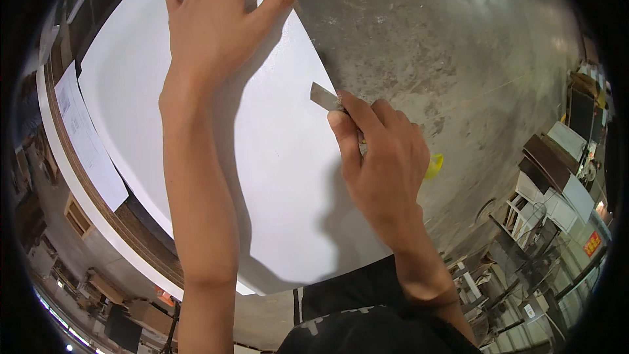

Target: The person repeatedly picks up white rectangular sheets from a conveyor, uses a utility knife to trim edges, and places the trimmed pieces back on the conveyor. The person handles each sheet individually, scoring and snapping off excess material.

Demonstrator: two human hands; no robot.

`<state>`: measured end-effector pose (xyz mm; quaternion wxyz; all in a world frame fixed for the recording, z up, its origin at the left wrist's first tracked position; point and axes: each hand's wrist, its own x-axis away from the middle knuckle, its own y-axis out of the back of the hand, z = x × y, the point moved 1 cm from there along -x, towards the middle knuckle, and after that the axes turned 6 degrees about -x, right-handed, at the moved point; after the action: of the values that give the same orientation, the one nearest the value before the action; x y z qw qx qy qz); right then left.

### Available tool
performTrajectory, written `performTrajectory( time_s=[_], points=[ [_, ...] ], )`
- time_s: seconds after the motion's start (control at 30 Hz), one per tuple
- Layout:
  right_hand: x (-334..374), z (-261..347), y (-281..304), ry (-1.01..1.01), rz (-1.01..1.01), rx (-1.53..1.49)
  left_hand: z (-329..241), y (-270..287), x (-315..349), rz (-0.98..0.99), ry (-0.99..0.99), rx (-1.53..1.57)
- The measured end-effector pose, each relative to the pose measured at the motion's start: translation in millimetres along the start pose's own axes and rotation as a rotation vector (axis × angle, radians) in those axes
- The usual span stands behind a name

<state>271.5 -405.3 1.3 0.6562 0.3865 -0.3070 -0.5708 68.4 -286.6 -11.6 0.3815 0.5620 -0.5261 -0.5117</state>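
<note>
A large white panel [282, 157] with a smooth, slightly shiny face lies in front of me. My left hand [216, 16] rests flat near its far end, fingers spread and thumb at the right edge; the fingertips run out of view at the top. At the panel's right edge, my right hand [383, 151] is closed round a scraper whose flat metal blade [324, 96] sticks out over the white face. Thumb and forefinger pinch the blade's base, and the grip hides most of the handle. Bright yellow plastic [434, 166] shows behind the hand; I cannot tell whether it belongs to the scraper.
Under the panel's left side are a white-edged board [62, 151] and a printed paper sheet [90, 137]. Grey concrete floor [445, 46] spreads to the right. Stacked boards [557, 157] and metal frames [517, 249] stand at the far right. Dark clothing [367, 328] shows at the bottom.
</note>
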Motion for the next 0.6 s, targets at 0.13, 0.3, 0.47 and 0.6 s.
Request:
performTrajectory(
  time_s=[0.13, 0.3, 0.47, 0.6],
  points=[
    [-20.3, 4.8, -6.5, 0.008, -0.025, -0.005, -4.3, 5.0, 0.1, -0.006, -0.013, -0.017],
    [-15.5, 3.6, -3.7, -0.032, 0.03, -0.007, -1.8, 3.2, -2.0, 0.001, 0.011, -0.001],
    [-6.8, 4.6, 3.0, -0.016, 0.049, 0.006, -2.7, 3.3, -3.8, -0.034, 0.035, -0.006],
    [-19.0, 7.2, -1.6, -0.007, 0.017, 0.005, -14.7, 7.3, -3.1, -0.051, 0.081, 0.01]
  ],
)
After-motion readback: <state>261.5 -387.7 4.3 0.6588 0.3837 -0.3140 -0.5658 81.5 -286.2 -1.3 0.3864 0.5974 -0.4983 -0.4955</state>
